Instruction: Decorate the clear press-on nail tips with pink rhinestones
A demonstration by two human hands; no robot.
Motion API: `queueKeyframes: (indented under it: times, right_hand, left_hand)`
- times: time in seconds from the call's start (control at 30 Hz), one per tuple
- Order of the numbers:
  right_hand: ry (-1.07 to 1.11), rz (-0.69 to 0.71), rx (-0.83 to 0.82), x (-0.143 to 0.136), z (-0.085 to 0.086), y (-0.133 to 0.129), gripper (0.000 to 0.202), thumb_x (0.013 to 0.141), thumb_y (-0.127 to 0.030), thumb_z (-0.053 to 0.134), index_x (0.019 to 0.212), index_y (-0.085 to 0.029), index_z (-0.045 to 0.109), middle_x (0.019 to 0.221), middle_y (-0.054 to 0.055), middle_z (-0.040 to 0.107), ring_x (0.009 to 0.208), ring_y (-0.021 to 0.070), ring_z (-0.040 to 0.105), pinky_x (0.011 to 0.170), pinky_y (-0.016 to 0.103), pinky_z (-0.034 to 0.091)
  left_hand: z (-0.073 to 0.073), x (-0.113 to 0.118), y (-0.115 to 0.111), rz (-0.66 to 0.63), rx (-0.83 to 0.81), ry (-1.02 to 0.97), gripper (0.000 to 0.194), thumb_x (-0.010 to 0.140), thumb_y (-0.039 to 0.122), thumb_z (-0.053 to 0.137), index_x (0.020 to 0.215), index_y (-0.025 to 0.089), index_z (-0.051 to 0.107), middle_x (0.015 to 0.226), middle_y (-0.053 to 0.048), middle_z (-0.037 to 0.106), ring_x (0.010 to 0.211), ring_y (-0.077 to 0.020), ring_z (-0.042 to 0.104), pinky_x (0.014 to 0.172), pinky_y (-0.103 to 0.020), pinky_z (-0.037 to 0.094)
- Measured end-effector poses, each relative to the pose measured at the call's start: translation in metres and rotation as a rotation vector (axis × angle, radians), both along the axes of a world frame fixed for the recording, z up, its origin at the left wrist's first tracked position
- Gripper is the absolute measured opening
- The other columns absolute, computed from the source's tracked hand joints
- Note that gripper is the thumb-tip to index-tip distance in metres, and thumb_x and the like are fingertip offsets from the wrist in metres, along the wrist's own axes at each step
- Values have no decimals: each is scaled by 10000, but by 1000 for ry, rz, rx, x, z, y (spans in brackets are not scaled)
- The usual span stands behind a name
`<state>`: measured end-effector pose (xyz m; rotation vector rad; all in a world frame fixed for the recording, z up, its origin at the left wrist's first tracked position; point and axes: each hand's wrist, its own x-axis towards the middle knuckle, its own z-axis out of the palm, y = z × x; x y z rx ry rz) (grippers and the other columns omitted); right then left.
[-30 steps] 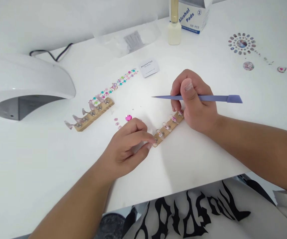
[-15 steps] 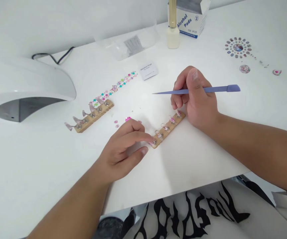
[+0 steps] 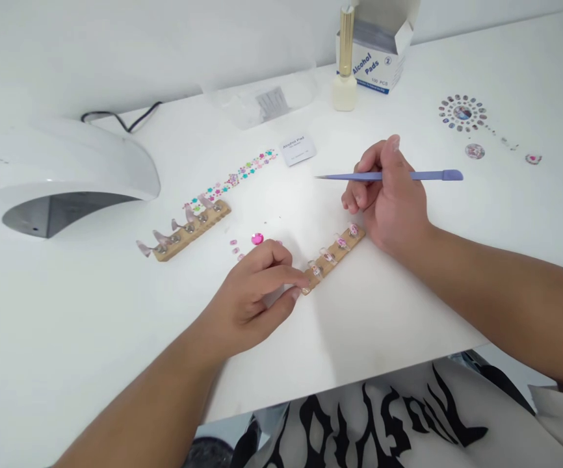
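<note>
A wooden strip (image 3: 336,261) lies on the white table, carrying several decorated nail tips (image 3: 329,255) on metal mounts. My left hand (image 3: 262,292) has its thumb and index finger closed on the nail tip at the strip's near left end; the fingers mostly cover that tip. In my right hand (image 3: 393,195), above and right of the strip's far end, is a blue-violet pointed tool (image 3: 430,175). Its thin tip points left, clear of the strip. A second wooden strip (image 3: 194,232) to the left holds several plain translucent nail tips (image 3: 163,238).
At the left stands a white lamp (image 3: 86,156). Colourful gems (image 3: 233,179) lie behind the second strip, beside a packet (image 3: 297,149). A polish bottle (image 3: 344,92) and an alcohol pads box (image 3: 379,65) stand at the back. More gems (image 3: 461,113) lie at the right.
The view has shifted a little. My left thumb and index finger have come together at the end nail tip. My right hand still holds the tool, whose tip has shifted slightly right.
</note>
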<state>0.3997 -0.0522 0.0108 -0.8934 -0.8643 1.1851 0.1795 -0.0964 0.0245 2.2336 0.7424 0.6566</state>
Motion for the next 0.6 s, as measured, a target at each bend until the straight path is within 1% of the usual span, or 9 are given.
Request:
queueKeyframes:
  times: [0.13,0.2,0.27,0.33,0.43,0.53,0.6]
  right_hand:
    - [28,-5,-37,0,2,0,534,868,-721,399,687,-223,470,444,-75,403,408,102,450,495,264,442]
    - [47,-8,-62,0,4,-1,534,866,-720,401,686,-222,468,445,-78,397,404,94,447,497,257,447]
    - [69,-15,-78,0,6,-1,537,865,-724,395,683,-223,464,444,-81,391,399,89,439,496,254,445]
    - [86,-20,-83,0,6,0,541,863,-728,390,680,-223,459,443,-82,390,399,87,434,492,253,439]
    - [104,-25,-73,1,5,1,536,857,-727,409,683,-223,459,443,-82,401,411,89,434,494,253,432]
    - [109,-31,-60,3,1,4,513,855,-709,449,694,-222,469,454,-80,419,432,90,440,506,252,429]
    - [101,-39,-49,5,-2,5,490,855,-688,477,707,-221,480,469,-78,433,452,91,448,522,250,429]
  left_hand:
    - [1,-3,1,-17,-44,13,334,834,24,482,1037,245,629,855,-18,453,734,-131,467,607,-277,419]
    - [1,-5,2,-24,-59,-3,337,831,40,472,1066,245,601,874,-26,462,775,-150,473,636,-295,431]
    - [2,-7,2,-5,-47,-20,307,819,58,471,1056,235,554,889,-37,482,831,-176,483,676,-322,442]
    - [3,-8,1,28,-19,-8,251,803,78,485,1005,227,495,879,-37,493,850,-189,488,707,-341,447]
    - [3,-7,-2,71,43,84,218,787,135,532,963,218,434,873,-37,498,819,-188,495,739,-362,457]
    - [0,-3,-6,130,159,231,257,779,239,602,967,210,429,915,-54,547,841,-205,537,782,-385,471]
    - [-2,0,-7,182,216,327,263,784,300,618,952,212,437,914,-50,583,837,-210,569,784,-382,480]
